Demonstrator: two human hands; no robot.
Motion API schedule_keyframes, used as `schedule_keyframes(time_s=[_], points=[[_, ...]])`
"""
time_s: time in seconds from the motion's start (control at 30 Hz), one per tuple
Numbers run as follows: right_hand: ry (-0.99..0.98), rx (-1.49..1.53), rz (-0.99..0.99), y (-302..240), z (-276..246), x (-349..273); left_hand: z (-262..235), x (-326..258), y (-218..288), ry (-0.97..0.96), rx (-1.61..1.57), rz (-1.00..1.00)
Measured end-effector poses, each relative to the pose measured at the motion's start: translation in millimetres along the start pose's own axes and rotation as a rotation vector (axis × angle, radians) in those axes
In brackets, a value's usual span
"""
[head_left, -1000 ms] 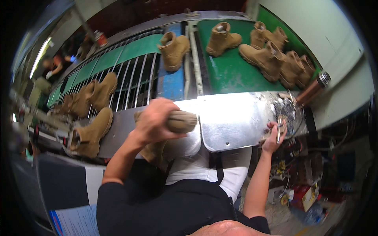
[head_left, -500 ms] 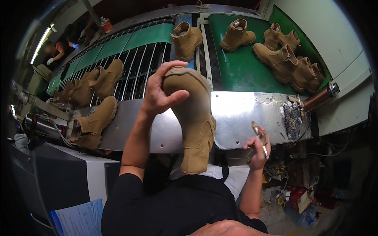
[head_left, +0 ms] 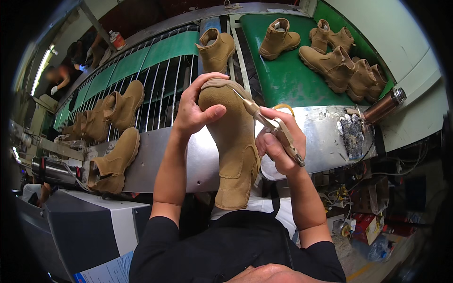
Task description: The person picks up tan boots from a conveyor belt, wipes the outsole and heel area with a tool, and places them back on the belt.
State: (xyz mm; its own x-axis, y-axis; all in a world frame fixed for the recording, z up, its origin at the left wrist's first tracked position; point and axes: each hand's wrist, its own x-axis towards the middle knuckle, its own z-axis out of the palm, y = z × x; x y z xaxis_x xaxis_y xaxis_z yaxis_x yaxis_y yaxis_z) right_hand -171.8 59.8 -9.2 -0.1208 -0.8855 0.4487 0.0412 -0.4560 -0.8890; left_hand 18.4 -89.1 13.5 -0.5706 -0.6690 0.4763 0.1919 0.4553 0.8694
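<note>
In front of me a tan suede ankle boot (head_left: pixel 229 134) is held with its toe pointing away and its shaft toward my body. My left hand (head_left: pixel 196 111) is closed around the toe, fingers over the sole edge and thumb on the upper. My right hand (head_left: pixel 279 154) grips a slim brass-and-silver metal tool (head_left: pixel 253 110) with a thin pointed tip. That tip is at the seam between sole and upper, on the right side of the toe; whether it touches cannot be made out. A yellowish loop shows behind my right hand.
Several similar boots (head_left: pixel 325 66) stand on the green belt (head_left: pixel 288 80). More boots (head_left: pixel 123 104) are on the roller rack at left, one on the metal ledge (head_left: pixel 155 155). A copper-coloured cylinder (head_left: pixel 384 106) juts out at right; a silver flask (head_left: pixel 54 170) lies left. Another person works far left.
My right hand has come up and leftward, bringing the metal tool's tip to the boot's toe. The left hand keeps its hold on the boot. My view has shifted slightly.
</note>
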Motion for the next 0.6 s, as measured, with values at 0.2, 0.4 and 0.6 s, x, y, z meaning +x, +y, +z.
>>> schedule_keyframes(time_s=[0.2,0.4,0.6], points=[[0.068,0.066,0.006,39.5,-3.0,-34.6,-11.9,3.2,-19.4,0.015,-0.057,-0.027],[0.103,0.209,0.191,70.8,5.1,-87.4,-28.0,-0.4,-38.1,0.067,-0.189,-0.063],[0.162,0.285,0.292,76.9,6.6,-122.5,-43.2,-9.5,-61.0,0.146,-0.205,-0.059]])
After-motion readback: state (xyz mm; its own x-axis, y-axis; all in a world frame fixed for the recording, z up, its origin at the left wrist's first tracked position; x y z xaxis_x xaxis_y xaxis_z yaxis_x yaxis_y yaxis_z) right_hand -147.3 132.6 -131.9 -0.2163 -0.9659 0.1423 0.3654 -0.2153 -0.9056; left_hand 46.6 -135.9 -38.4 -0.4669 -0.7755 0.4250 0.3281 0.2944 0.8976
